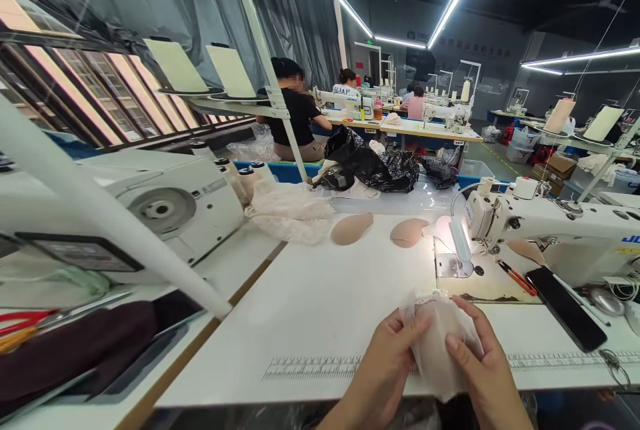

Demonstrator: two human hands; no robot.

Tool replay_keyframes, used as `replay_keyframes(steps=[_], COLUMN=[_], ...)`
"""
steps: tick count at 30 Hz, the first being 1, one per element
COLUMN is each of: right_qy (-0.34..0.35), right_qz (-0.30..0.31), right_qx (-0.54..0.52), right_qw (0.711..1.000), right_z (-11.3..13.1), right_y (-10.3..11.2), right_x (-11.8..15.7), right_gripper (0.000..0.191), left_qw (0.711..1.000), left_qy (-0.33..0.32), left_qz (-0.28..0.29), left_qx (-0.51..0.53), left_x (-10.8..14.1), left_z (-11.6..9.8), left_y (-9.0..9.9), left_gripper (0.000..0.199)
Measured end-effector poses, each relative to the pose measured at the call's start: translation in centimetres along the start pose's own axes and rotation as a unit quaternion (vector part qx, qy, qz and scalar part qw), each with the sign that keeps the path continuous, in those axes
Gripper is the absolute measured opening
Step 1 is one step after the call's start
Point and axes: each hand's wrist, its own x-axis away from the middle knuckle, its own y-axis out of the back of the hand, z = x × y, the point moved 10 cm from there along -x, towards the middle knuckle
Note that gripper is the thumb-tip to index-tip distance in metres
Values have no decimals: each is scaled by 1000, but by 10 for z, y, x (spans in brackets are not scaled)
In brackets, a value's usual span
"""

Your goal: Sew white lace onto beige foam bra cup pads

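Observation:
Between my two hands is a beige bra cup (437,343) with thin sheer fabric over it, held above the table's front edge. My left hand (390,357) pinches its left side, thumb on the front face. On the other side, my right hand (483,360) grips the cup with its thumb pressed on the front and fingers behind. Beyond my hands stands a white sewing machine (500,217), its lamp lit over the metal needle plate (453,266). Two loose bra cups, a tan one (352,229) and a pinker one (409,233), lie farther back on the table.
Right of my hands lie a black phone (567,308) and orange thread snips (517,277). A printed ruler (315,368) runs along the front edge. Sheer lace fabric (293,210) and black plastic bags (373,163) sit behind. A white pole (125,230) slants across the left.

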Motion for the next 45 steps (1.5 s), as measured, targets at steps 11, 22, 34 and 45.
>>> replay_keyframes(steps=[11, 22, 34, 45], right_qy=[17, 23, 324, 447], right_qz=[-43, -48, 172, 251], right_qx=[-40, -30, 375, 596], right_qw=[998, 998, 851, 618], right_z=[-5, -5, 57, 73], right_y=[12, 12, 20, -8], right_x=[-6, -9, -20, -84], right_gripper=[83, 89, 44, 39], left_qw=[997, 1000, 824, 533], left_qy=[-37, 5, -66, -272], left_qz=[-67, 5, 367, 415], left_qx=[21, 19, -426, -686], left_x=[-12, -17, 9, -66], left_z=[-1, 8, -38, -26], left_y=[7, -16, -75, -81], left_gripper=[46, 48, 9, 36])
